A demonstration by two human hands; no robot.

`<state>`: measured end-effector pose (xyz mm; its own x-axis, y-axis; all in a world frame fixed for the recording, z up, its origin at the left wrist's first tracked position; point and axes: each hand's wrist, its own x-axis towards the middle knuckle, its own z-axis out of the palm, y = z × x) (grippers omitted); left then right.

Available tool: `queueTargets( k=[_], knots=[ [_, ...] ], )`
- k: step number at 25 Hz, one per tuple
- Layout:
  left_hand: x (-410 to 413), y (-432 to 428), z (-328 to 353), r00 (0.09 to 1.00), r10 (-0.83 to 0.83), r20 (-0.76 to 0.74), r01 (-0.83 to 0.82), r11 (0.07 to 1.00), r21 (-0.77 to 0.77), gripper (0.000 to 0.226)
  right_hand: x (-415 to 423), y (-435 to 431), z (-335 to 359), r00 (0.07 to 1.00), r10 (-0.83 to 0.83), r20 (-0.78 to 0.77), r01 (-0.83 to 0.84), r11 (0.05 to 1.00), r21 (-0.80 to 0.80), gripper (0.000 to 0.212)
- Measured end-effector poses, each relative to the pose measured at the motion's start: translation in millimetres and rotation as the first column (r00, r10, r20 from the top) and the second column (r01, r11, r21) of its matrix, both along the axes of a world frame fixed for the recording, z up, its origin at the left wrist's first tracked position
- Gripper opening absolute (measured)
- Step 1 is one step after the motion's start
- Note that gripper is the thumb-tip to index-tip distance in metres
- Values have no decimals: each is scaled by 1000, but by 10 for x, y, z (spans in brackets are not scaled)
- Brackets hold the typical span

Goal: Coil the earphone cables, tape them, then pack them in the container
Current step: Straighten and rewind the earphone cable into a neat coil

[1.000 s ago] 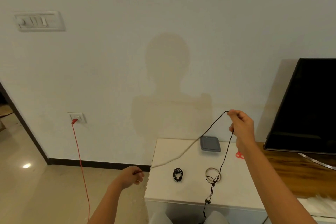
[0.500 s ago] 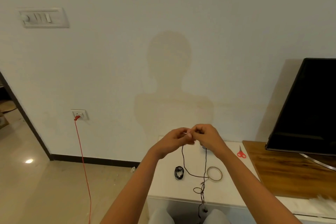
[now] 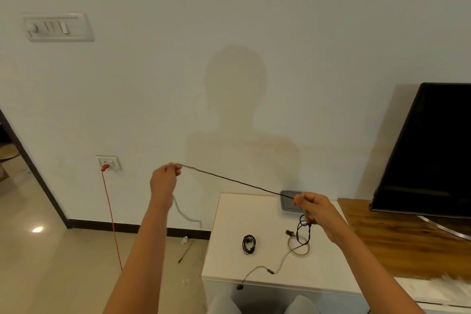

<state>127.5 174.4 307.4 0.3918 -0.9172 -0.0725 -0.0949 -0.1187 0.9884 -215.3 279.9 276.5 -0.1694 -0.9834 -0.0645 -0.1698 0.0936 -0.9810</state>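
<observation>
The earphone cable (image 3: pixel 237 181) ran taut through the air between my two hands, from out past the left edge of the white table (image 3: pixel 229 214) to above its back edge. My left hand (image 3: pixel 165 181) pinched the far end between thumb and fingertips. My right hand (image 3: pixel 314 209) pinched the cable too, with a few small loops (image 3: pixel 304 227) hanging under it. Those loops were the weak spot, I judged: they were held only by that pinch, so a harder pull from the left could have drawn them out or let them slide apart. The rest of what seemed to be the same cable trailed down onto the table, crossed what looked like the tape roll (image 3: pixel 299 254), and ended in an earbud (image 3: pixel 239 287) hanging at the front edge. Drawing in that tail could have snagged the roll and dragged it along, or tipped the earbud over the edge so that its weight tugged at my coil. The coiled earphone (image 3: pixel 249 244) lay near the middle of the table, just beside the tail's path, and a sweeping cable might have caught it and loosened it. The grey container (image 3: pixel 287 202) sat at the back edge, partly hidden behind my right hand, near enough for a careless move to knock it.
</observation>
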Motion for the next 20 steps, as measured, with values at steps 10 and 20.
queueTargets(
  k=[10,20],
  knots=[
    [-1229,627,11,462,-852,245,863,496,96,34,595,-199,407,940,241,-243,-274,955,-116,12],
    [-645,376,136,797,-291,529,475,843,-251,30,67,-90,178,941,307,-143,-317,947,-47,16]
  ],
)
